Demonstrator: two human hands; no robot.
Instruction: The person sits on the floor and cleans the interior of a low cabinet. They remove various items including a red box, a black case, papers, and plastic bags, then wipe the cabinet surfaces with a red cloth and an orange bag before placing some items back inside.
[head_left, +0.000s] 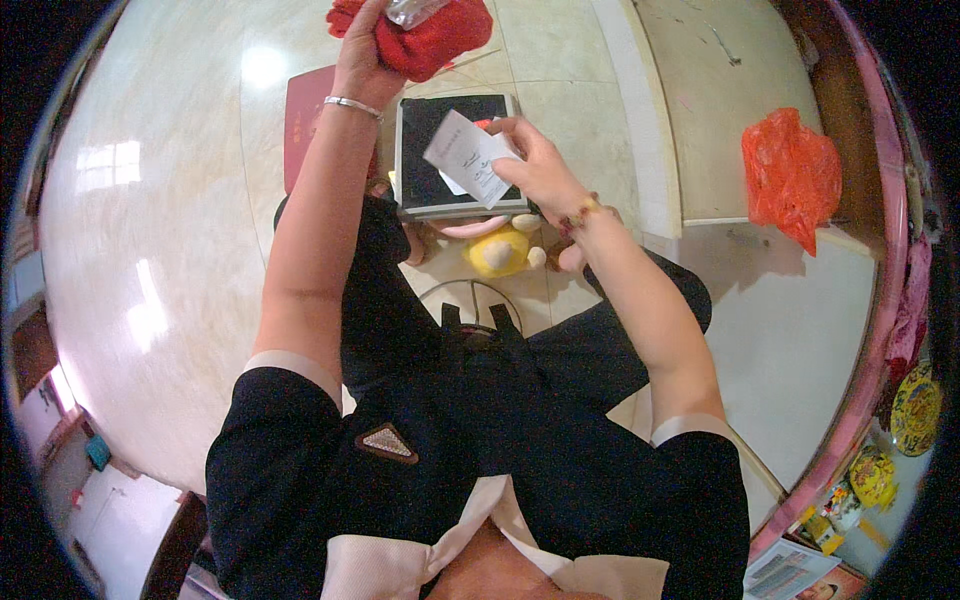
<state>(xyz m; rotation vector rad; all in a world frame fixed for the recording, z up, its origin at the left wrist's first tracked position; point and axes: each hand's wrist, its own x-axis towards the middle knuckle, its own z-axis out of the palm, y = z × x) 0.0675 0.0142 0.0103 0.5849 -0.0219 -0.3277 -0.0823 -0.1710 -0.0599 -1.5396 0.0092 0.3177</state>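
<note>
At the top of the view, my left hand (369, 58) grips a bundle of red fabric (439, 41) with a piece of clear plastic (411, 10) on it. My right hand (534, 161) pinches a printed white paper (466, 156), tilted above a black rectangular board with a grey frame (420, 135). Something small and red shows behind the paper, near my right fingers. A dark red booklet or folder (304, 120) lies left of the board, partly behind my left forearm. Just below the board sits a yellow plush toy (499, 251) beside a pink curved band.
A red plastic bag (791, 176) stands at the right on a pale surface. A raised pale edge (656, 112) runs down the right side of the tiled floor (165, 225). Yellow patterned ornaments (872, 476) and printed papers (787, 574) are at the lower right.
</note>
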